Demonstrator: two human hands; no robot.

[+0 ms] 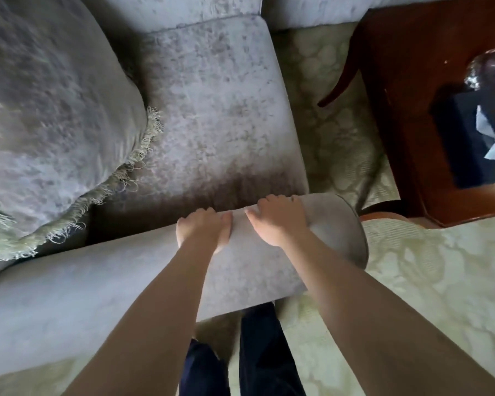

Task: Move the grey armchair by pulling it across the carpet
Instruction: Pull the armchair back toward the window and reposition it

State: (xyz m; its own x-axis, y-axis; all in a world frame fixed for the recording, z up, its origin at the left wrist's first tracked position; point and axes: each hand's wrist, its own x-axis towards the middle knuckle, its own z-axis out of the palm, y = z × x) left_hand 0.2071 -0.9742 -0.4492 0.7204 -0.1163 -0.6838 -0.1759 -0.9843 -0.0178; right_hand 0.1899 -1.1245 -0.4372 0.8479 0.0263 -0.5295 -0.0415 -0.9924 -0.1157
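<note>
The grey armchair fills the upper and left part of the view, with its seat cushion in the middle. Its rolled near armrest runs across the view below the seat. My left hand grips the top of that armrest, fingers curled over the inner edge. My right hand grips the same armrest just to the right, close to its rounded front end. The pale patterned carpet lies under the chair and stretches to the right.
A large grey cushion with a fringed edge rests on the chair's left side. A dark wooden side table stands at the right, carrying a dark tissue box. My dark-trousered legs stand against the armrest.
</note>
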